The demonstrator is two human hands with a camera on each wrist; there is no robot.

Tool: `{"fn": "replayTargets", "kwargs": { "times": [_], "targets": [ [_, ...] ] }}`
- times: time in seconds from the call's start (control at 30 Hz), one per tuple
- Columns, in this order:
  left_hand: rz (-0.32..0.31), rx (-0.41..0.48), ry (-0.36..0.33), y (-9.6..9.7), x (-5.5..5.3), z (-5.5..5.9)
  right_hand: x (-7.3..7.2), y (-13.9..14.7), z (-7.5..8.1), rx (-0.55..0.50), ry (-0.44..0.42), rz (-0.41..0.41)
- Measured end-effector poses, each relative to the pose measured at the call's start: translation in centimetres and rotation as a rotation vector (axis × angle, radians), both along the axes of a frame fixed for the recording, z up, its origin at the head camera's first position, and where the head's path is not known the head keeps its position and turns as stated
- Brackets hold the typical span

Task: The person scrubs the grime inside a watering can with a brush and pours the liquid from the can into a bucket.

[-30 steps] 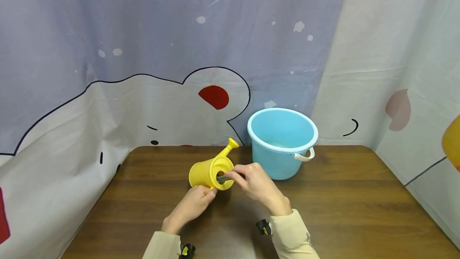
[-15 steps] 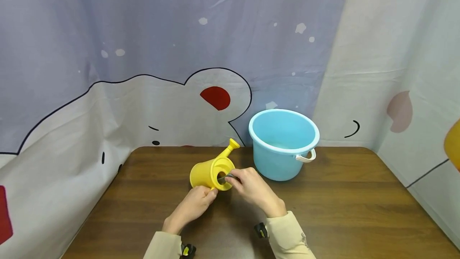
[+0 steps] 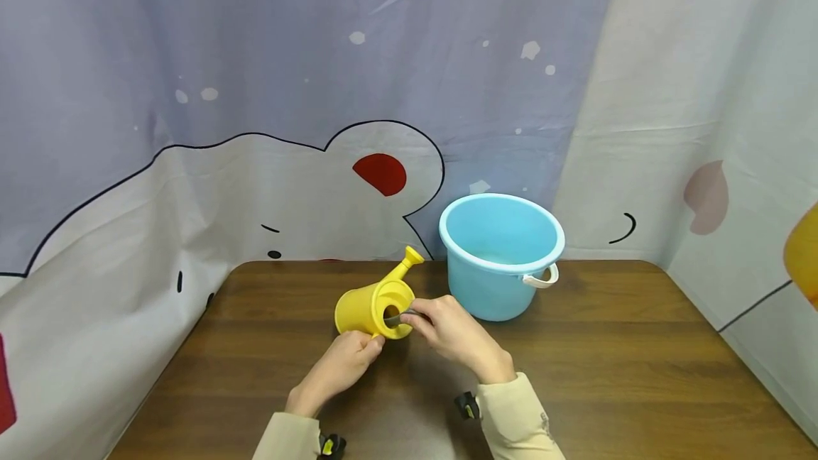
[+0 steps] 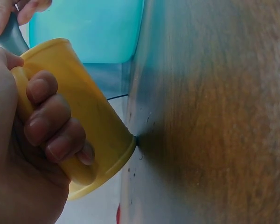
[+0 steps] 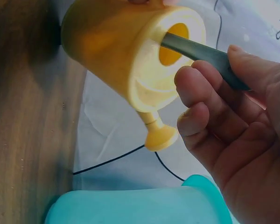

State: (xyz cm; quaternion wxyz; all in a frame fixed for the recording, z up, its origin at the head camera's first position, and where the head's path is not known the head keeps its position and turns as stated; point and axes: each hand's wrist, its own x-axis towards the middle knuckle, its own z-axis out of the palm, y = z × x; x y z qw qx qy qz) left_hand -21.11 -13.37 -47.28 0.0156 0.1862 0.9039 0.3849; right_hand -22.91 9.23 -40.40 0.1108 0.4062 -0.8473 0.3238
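- Above the bench (image 3: 639, 346), left of the bucket (image 3: 488, 293), a watering can (image 3: 356, 309) sits tilted, left grip (image 3: 341, 362) curled round its handle (image 4: 22, 88).
- Right grip (image 3: 456, 338) pinches a dark tool (image 5: 203, 53), far end hidden inside the can's hole.
- Step, apparently: working the tool inside; the next move probably calls for a steady can.
- Can's long axis slants, mouth facing right and toward the person; spout (image 3: 397, 272) points up and right.

Indoor nook, cartoon-print curtain (image 3: 486, 91), wooden table (image 3: 639, 353)
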Motion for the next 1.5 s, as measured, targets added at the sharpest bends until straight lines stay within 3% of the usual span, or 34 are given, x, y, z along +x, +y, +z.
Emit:
{"fn": "replayTargets", "kwargs": {
  "times": [0.37, 0.73, 0.97, 1.5],
  "targets": [
    [-0.003, -0.003, -0.011, 0.0, 0.0, 0.1, 0.6, 0.2, 1.1, -0.041, -0.014, -0.029],
    [0.001, 0.002, 0.017, 0.0, 0.0, -0.1, 0.2, -1.3, -0.5, -0.007, 0.062, -0.072],
    [0.000, -0.011, 0.047, 0.0, -0.1, -0.1, 0.3, -1.4, -0.7, -0.004, 0.067, -0.063],
    [-0.014, -0.004, 0.024, 0.1, 0.0, 0.3, 0.6, 0.4, 1.0, -0.124, 0.035, -0.044]
  ]
}}
